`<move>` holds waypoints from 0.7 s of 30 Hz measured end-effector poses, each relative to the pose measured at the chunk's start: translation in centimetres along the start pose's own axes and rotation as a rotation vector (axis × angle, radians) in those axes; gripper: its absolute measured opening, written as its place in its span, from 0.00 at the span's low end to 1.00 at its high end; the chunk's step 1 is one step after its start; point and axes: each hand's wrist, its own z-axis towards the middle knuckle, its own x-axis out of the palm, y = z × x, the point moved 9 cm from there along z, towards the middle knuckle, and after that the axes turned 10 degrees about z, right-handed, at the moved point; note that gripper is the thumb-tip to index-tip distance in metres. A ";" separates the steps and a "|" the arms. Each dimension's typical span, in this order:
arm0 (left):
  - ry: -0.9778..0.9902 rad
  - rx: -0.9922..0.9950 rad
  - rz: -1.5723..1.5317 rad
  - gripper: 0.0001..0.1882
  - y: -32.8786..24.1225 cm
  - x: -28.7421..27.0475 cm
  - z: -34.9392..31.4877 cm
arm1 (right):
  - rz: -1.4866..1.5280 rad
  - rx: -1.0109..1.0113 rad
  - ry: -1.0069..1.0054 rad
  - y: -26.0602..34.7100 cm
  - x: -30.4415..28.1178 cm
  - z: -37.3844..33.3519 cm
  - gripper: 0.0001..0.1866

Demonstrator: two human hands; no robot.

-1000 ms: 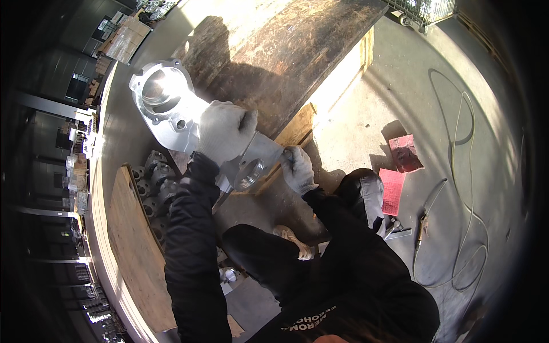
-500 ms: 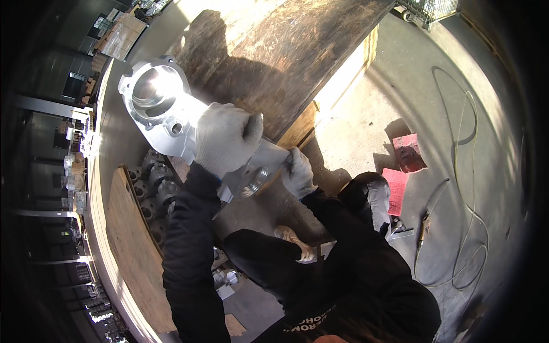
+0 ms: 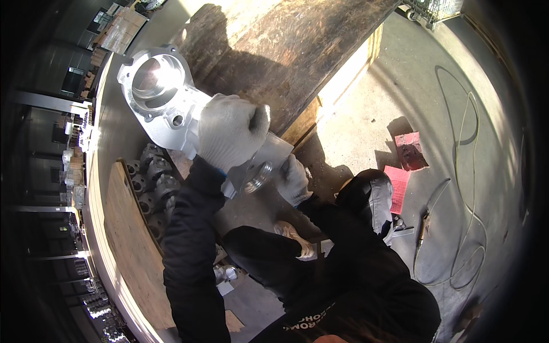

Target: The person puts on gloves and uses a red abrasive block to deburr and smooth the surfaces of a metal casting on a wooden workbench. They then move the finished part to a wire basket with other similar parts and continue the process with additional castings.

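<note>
Right hand (image 3: 293,182) has shifted lower along the near end of the machined metal housing (image 3: 191,106) since the earlier frame. Its gloved fingers are curled; what they pinch cannot be told. Left hand (image 3: 231,130), gloved, grips the housing's middle, fingers closed over it. Housing overlaps the edge of the worn wooden tabletop (image 3: 309,40); support there undetermined.

A single silver-grey metal casting (image 3: 163,135), long and smooth, slants from far left to near right. Its far end flares into a wide round opening, glaring in sunlight, with bolt holes around the rim and a smaller hole just beside it. A smaller ringed bore (image 3: 260,177) sits toward the near end. Left grip (image 3: 231,128) wraps its middle; right grip (image 3: 293,182) is at its near end.
</note>
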 end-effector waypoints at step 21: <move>-0.044 -0.032 0.131 0.21 1.4 1.0 -1.2 | -0.609 -0.309 0.440 6.7 -3.0 -1.8 0.14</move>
